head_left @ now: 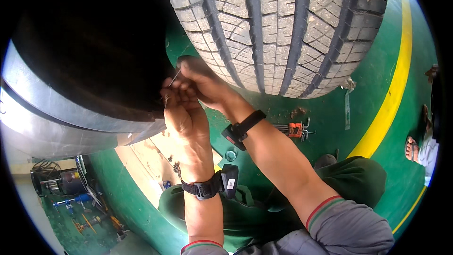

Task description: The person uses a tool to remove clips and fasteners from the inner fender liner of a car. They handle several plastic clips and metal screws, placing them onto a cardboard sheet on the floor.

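Both my hands are raised together at the dark wheel arch edge (153, 113) of a silver car, just left of a large tire (278, 33). My right hand (203, 82) pinches a thin metal rod (174, 78) near its upper end, the thumb laid along it. Below and touching the right fingers, my left hand (184, 118) is closed with its palm side showing, its fingertips at the rod's lower end. What the left fingertips grip is hidden by the fingers and the arch's shadow.
A hex key set in an orange holder (296, 131) lies on the green floor under my right forearm. Beside it are dirt crumbs and a small glass-like round piece (230, 156). Flattened cardboard (141, 160) lies below the bumper. Tools (78, 200) lie far left; a person's sandalled foot (411, 148) is right.
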The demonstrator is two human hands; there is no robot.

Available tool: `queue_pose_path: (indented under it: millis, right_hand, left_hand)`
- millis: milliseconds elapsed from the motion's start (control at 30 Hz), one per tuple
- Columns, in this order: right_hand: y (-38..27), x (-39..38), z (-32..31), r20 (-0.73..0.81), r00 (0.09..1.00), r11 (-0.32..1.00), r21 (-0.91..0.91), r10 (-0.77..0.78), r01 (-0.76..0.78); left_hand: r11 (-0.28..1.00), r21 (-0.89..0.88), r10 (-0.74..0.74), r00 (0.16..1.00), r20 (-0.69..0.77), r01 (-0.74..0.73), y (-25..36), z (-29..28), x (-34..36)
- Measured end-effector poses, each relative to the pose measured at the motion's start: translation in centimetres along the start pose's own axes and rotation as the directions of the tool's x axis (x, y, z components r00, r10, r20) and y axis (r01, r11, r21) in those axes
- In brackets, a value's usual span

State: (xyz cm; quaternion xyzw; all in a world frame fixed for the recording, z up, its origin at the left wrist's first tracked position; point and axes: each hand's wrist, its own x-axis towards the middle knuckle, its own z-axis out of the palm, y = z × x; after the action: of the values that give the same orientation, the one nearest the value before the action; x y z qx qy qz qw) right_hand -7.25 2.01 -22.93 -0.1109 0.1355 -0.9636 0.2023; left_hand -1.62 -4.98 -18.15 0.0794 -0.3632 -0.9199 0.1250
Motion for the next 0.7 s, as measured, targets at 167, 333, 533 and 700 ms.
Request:
queue_pose_path:
  millis: [167, 333, 533, 700]
  right_hand:
    - [-0.8, -0.3, 2.1, -0.111, 0.993, 0.988, -0.15, -0.04, 0.023]
    - [-0.4, -0.5, 3.3, -0.162, 0.886, 0.615, -0.772, -0.434, 0.16]
    - [-0.8, -0.9, 2.9, -0.257, 0.962, 0.989, -0.137, -0.09, 0.056]
    - [-1.2, -1.6, 1.8, 0.052, 0.999, 0.999, 0.047, -0.017, 0.015]
  left_hand:
    - [1.0, 0.028, -0.012, 1.0, -0.018, 0.013, 0.3, 0.7, -0.4]
    - [0.999, 0.045, 0.02, 0.997, -0.076, -0.017, -0.1, 1.2, -0.3]
    - [1.0, -0.004, 0.016, 0.998, -0.053, -0.016, -0.1, -0.3, 0.3]
    - [0.998, -0.058, 0.003, 0.999, -0.036, -0.005, 0.3, -0.4, 0.4]
